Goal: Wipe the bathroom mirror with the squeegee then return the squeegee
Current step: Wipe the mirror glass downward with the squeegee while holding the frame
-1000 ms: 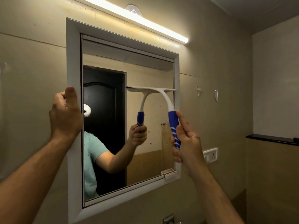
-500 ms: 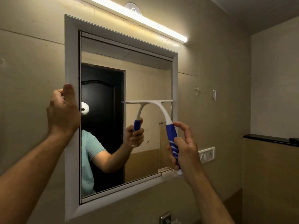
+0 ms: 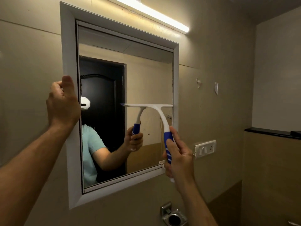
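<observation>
Your right hand [image 3: 178, 158] is wrapped around the blue-and-white handle of the squeegee [image 3: 162, 121], fingers curled about the grip in front of the lower right corner of the mirror [image 3: 146, 82]. The squeegee's white blade lies level across the right part of the mirror, about halfway up the glass, its right end reaching the inner edge of the white frame [image 3: 68, 46] and its left end stopping near the reflected door edge; the curved white neck runs down from the blade to your grip. Your left hand [image 3: 62, 103] holds the left side of the frame at roughly the blade's height, thumb up along the front of the frame and fingers curled round its outer edge. A lit tube light [image 3: 151, 13] runs along the wall just above the mirror. To the right of the mirror, level with its bottom corner, sits a white switch plate [image 3: 205, 148], and further right a dark ledge [image 3: 272, 133]. Below the mirror's bottom right corner a metal holder [image 3: 173, 216] is fixed to the wall.
</observation>
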Demonstrator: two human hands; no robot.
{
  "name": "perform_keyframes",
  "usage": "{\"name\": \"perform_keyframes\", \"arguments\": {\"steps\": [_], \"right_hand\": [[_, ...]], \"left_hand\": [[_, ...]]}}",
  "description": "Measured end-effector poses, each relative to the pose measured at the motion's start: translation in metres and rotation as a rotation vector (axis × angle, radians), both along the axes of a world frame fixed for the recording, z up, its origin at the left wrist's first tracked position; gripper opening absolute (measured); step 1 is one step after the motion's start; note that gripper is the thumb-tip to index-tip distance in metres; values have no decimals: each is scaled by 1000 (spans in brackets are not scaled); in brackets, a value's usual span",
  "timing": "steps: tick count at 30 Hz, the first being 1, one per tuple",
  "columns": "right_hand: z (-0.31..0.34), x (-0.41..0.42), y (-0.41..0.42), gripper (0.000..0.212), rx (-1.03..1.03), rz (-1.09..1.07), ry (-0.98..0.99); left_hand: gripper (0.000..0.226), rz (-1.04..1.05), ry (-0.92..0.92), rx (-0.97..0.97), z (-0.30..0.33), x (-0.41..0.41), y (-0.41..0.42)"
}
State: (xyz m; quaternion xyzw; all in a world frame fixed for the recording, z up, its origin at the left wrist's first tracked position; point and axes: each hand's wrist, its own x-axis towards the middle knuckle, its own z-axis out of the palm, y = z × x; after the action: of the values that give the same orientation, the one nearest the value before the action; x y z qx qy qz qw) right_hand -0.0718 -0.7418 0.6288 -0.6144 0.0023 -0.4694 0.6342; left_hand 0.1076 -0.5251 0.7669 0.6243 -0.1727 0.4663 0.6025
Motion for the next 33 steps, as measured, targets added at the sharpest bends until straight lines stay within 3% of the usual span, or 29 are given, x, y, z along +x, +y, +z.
{"name": "perform_keyframes", "arguments": {"steps": [5,14,24,33], "right_hand": [[10,11,0,36,-32,-51,5],[-61,-9,-1,41,20,6,112],[-27,1,2,38,-18,27,30],[-89,-12,4,40,83,53,126]], "left_hand": [[63,-15,4,-9,0,-1,0],[63,-11,-6,-10,-14,-1,-1],[60,-6,7,4,-15,-3,0],[43,-13,27,-4,-61,-3,-1]]}}
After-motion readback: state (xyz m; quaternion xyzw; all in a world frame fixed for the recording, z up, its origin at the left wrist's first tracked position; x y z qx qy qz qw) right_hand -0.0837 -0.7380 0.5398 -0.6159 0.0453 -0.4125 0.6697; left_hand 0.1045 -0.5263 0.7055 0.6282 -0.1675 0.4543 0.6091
